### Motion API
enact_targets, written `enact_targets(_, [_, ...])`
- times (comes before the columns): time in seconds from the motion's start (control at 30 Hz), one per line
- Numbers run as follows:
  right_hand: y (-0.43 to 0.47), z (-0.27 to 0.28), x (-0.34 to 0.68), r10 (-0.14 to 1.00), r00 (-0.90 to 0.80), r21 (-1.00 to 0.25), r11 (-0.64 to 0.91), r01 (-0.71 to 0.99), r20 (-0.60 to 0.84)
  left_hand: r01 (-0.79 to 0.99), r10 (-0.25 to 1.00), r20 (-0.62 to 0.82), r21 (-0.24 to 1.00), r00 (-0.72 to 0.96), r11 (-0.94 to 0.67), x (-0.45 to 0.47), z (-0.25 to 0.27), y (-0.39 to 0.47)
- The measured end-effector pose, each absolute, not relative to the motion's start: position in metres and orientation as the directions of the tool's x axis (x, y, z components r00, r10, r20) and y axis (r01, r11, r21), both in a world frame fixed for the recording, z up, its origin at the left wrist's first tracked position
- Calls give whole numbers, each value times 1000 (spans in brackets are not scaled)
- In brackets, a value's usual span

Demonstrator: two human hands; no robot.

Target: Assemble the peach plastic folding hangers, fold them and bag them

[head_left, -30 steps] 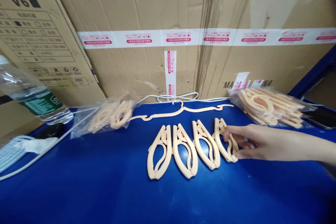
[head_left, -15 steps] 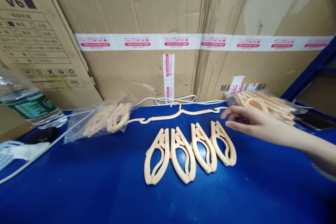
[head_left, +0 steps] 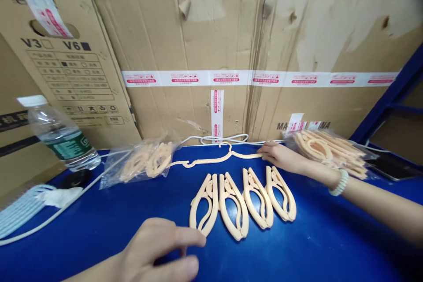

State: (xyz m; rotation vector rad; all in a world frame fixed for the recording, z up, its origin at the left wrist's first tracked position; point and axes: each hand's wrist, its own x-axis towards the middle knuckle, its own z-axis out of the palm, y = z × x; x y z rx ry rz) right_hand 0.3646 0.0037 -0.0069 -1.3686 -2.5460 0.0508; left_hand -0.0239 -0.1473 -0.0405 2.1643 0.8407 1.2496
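Observation:
An unfolded cream-coloured clothes hanger (head_left: 211, 159) lies across the back of the blue table, its hook pointing away from me. My right hand (head_left: 280, 157) has its fingers closed over the hanger's right end, hiding that tip. Several folded hangers (head_left: 234, 209) stand side by side in a row in front of it. In the foreground, my left hand (head_left: 161, 249) is open, thumb and index finger apart. Its index fingertip overlaps the lower end of the leftmost folded hanger (head_left: 203, 207); I cannot tell whether they touch.
Clear plastic bags of folded hangers lie at the left (head_left: 143, 161) and right (head_left: 327, 150). A water bottle (head_left: 62, 136), a coiled pale cable (head_left: 23, 211) and a white cord (head_left: 224, 140) are around the edges. A dark phone (head_left: 390, 166) lies far right. Cardboard boxes (head_left: 185, 110) stand behind.
My right hand has moved left and onto the unfolded hanger's right end. My left hand has come into view from below. The camera has tilted up somewhat.

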Motion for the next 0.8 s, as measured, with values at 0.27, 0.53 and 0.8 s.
enact_targets(0.27, [-35, 48, 361, 850, -502, -181, 525, 832, 157, 36, 957, 235, 969, 167, -244, -2, -16, -144])
enact_targets(0.53, [-114, 62, 365, 874, -242, -193, 348, 917, 422, -135, 970, -202, 966, 136, 220, -1, 1, -142])
enact_targets(0.8, [-131, 21, 340, 859, -330, -389, 479, 787, 392, -146, 982, -144, 976, 120, 161, 1, 9, -137])
